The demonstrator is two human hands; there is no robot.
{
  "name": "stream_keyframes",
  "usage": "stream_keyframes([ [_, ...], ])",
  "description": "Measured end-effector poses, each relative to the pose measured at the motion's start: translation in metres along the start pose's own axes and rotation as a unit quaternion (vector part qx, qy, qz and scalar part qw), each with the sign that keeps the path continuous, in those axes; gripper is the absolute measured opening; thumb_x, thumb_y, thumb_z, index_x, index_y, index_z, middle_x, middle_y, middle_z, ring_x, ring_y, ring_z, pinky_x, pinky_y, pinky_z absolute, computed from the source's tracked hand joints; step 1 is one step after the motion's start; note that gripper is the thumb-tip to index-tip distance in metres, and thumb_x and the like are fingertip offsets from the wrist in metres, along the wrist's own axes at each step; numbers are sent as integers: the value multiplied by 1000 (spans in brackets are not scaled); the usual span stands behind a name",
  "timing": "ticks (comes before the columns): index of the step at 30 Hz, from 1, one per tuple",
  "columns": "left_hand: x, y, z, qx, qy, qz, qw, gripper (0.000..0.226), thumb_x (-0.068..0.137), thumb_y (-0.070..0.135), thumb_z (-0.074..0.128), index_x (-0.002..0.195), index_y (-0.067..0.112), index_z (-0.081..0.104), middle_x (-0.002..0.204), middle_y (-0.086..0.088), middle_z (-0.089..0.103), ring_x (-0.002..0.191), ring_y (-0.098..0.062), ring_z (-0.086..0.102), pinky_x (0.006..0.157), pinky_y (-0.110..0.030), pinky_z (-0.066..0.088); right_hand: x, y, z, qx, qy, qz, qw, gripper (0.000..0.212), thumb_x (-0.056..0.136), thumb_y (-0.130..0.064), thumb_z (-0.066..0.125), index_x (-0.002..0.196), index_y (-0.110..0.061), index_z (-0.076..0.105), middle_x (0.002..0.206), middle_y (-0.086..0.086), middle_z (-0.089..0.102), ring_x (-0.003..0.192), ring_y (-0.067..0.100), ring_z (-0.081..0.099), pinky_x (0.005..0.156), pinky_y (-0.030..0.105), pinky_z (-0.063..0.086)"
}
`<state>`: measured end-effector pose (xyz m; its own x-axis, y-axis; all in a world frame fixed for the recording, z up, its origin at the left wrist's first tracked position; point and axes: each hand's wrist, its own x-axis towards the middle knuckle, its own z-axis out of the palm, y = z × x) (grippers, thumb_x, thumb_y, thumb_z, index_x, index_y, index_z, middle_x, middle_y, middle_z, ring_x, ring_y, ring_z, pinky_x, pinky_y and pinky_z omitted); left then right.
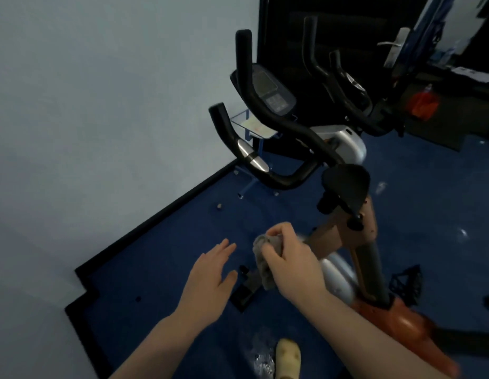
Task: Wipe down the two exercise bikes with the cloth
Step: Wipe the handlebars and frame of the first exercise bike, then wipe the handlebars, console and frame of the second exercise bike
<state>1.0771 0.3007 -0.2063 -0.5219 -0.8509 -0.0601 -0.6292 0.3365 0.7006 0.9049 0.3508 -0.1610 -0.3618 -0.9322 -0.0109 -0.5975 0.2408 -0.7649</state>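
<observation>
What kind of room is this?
Probably a small gym or workout room. Two exercise bikes stand side by side, the near bike and the far bike, on a blue floor. The right hand holds a cloth.

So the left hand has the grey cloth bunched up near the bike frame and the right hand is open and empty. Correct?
Hands are swapped. In the head view the right hand grips the bunched grey cloth near the bike frame, and the left hand is the open, empty one, hovering over the blue floor.
</observation>
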Motion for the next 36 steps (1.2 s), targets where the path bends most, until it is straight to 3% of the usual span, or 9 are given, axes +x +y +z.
stream_keyframes([
  [5, -28, -7, 29, 6, -93, -5, 996, 51, 97, 24, 50, 145, 26, 35, 157, 8, 23, 142, -6, 21, 117, -23, 11, -55, 38, 22, -31, -10, 69, 997, 35, 82, -42, 64, 110, -37, 43, 104, -6, 53, 93, 11, 53, 75, 24, 44],
  [8, -40, -4, 49, 19, -146, 4, 989, 50, 97, 26, 49, 145, 25, 36, 157, 7, 24, 142, -6, 22, 117, -23, 11, -83, 61, 24, -17, -55, 117, 991, 43, 79, -40, 71, 113, -35, 45, 109, -8, 54, 99, 8, 53, 78, 22, 43],
  [11, -46, 3, 69, 41, -195, 14, 980, 49, 98, 27, 47, 145, 26, 35, 157, 7, 23, 143, -7, 21, 117, -24, 11, -108, 84, 19, -28, -84, 145, 985, 34, 82, -43, 67, 111, -32, 53, 108, -5, 61, 97, 10, 55, 80, 24, 46],
  [15, -51, 21, 98, 65, -251, 28, 965, 48, 98, 30, 45, 145, 26, 35, 158, 6, 22, 143, -9, 22, 116, -25, 13, -142, 118, 4, -82, -63, 172, 980, 32, 95, -40, 52, 123, -27, 59, 118, -4, 62, 112, 15, 53, 91, 26, 41],
  [17, -54, 35, 116, 74, -280, 39, 956, 47, 99, 31, 44, 145, 26, 35, 158, 6, 22, 143, -11, 22, 115, -24, 14, -161, 136, -9, -103, -43, 192, 975, 31, 98, -36, 46, 123, -23, 61, 117, -1, 58, 111, 17, 54, 90, 27, 41],
  [21, -62, 76, 158, 95, -330, 80, 936, 47, 98, 31, 43, 145, 26, 36, 158, 6, 23, 143, -13, 22, 117, -28, 16, -206, 170, -40, -122, 5, 241, 963, 29, 99, -33, 45, 121, -24, 61, 105, -4, 41, 89, 13, 52, 82, 22, 40],
  [28, -95, 169, 257, 115, -367, 146, 911, 45, 98, 33, 45, 142, 29, 39, 157, 7, 25, 143, -16, 23, 117, -32, 18, -299, 229, -117, -194, 47, 322, 925, 9, 94, -26, 48, 98, -22, 55, 101, -4, 57, 84, 19, 58, 68, 34, 48],
  [36, -160, 276, 372, 119, -411, 200, 881, 46, 96, 35, 48, 141, 27, 42, 156, 7, 28, 142, -16, 26, 115, -31, 21, -403, 306, -216, -206, 95, 348, 910, 11, 95, -30, 48, 101, -24, 56, 105, -7, 60, 92, 16, 57, 70, 29, 45],
])
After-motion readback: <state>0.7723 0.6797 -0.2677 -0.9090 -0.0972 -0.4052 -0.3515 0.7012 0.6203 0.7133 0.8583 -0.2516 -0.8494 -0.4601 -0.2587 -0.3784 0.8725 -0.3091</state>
